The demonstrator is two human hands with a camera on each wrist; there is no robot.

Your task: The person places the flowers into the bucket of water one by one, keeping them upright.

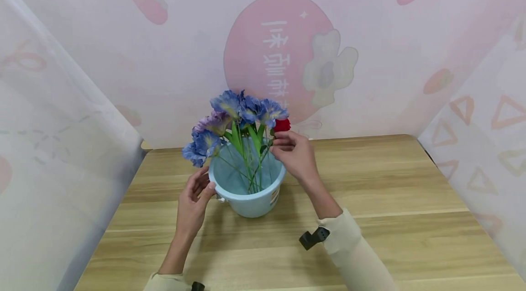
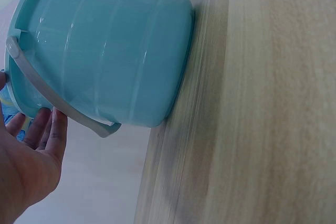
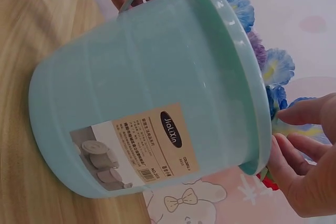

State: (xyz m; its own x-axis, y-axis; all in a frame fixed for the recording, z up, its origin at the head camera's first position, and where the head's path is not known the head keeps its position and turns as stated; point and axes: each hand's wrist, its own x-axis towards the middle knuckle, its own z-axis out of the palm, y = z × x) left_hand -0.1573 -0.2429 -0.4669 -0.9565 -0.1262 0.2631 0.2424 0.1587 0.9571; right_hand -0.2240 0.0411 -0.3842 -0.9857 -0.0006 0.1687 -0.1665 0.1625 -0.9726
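Observation:
A light blue bucket (image 1: pixel 250 206) stands upright on the wooden table, its grey handle (image 2: pixel 58 98) hanging down on the left side. Inside it lean several artificial flowers on green stems: blue flowers (image 1: pixel 250 109), a purple flower (image 1: pixel 213 123) and a red flower (image 1: pixel 281 125). My left hand (image 1: pixel 194 197) touches the bucket's left rim, thumb near the edge, fingers extended along the outside. My right hand (image 1: pixel 297 153) is at the right rim beside the red flower and its leaves, fingers bent, with a gap between thumb and fingertips. The red flower's stem is partly hidden by that hand.
The wooden table (image 1: pixel 370 181) extends around the bucket, its back edge close to a printed pink wall cloth (image 1: pixel 185 62). More cloth panels rise on the left and right. A printed label (image 3: pixel 152 145) is on the bucket's side.

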